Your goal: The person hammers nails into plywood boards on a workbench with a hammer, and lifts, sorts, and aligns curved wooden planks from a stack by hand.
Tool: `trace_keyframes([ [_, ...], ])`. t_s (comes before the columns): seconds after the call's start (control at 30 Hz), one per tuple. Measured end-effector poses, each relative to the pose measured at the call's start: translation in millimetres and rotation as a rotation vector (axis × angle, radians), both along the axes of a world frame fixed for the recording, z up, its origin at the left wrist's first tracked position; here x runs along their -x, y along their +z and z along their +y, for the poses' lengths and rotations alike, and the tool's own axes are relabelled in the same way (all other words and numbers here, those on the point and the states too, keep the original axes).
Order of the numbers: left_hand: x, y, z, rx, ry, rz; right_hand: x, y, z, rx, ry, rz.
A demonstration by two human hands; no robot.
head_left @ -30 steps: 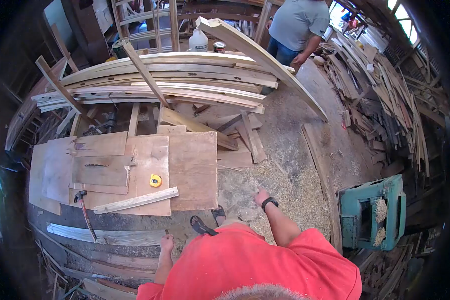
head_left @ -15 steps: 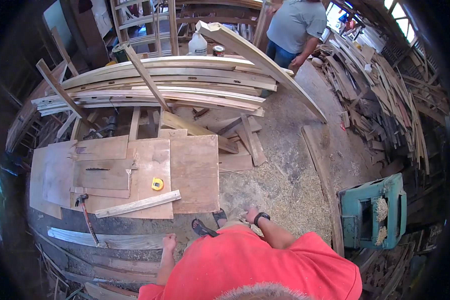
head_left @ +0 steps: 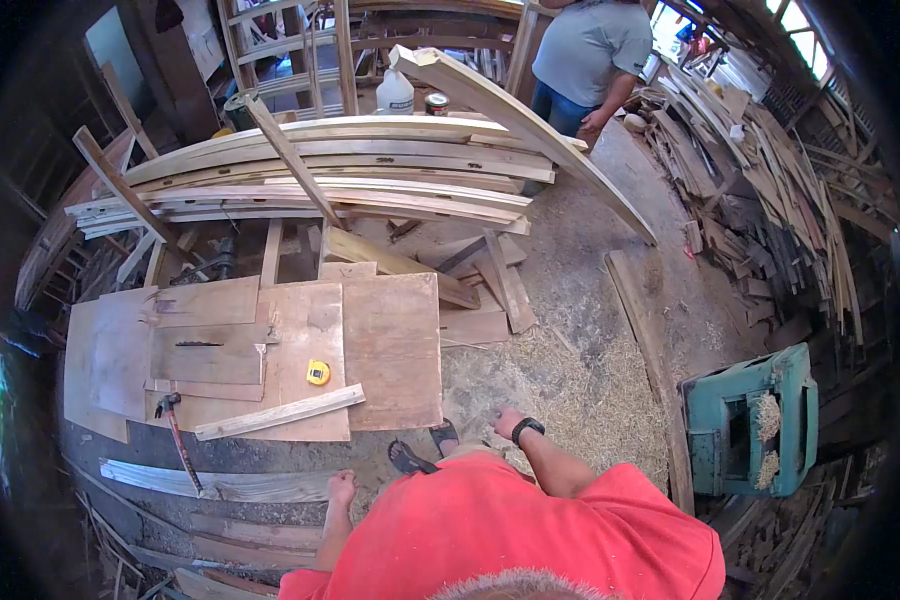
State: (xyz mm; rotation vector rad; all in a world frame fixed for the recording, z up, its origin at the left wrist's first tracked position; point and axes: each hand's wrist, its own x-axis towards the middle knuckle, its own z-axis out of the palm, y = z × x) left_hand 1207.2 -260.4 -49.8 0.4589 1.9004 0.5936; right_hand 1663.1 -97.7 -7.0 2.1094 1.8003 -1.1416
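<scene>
My left hand (head_left: 341,487) hangs low with its fingers curled into a fist, beside the right end of a weathered board (head_left: 240,485). Whether it touches that board I cannot tell. My right hand (head_left: 508,420), with a black watch at the wrist, is held over the sawdust-covered floor, its fingers loosely curled and nothing visible in them. Plywood panels (head_left: 390,350) form a low surface ahead of me. On them lie a yellow tape measure (head_left: 318,372) and a short wooden strip (head_left: 280,411). A hammer (head_left: 178,440) with a red-and-black handle is just left of the strip.
Long curved timbers (head_left: 350,155) are stacked beyond the panels. One beam (head_left: 540,150) slants toward the floor. A green machine (head_left: 750,420) stands at my right, near a long plank (head_left: 650,370). Scrap wood (head_left: 760,190) is heaped behind. Another person (head_left: 592,65) stands at the back.
My right hand has shifted slightly up and to the right. The whole view has moved a little; the tools and boards stay in their places.
</scene>
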Motion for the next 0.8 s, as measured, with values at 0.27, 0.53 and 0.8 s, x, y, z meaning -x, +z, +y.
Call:
trace_keyframes([
  [0.27,-5.0,9.4,13.3,0.0,0.004,-0.024,8.4,1.6,2.1,0.048,-0.098,0.125],
  [0.53,-0.2,3.4,6.8,0.003,0.019,-0.036,4.9,13.8,2.5,0.053,-0.013,-0.008],
  [0.8,-15.0,38.2,1.4,0.052,-0.067,-0.04,14.4,23.1,10.4,0.173,-0.103,0.128],
])
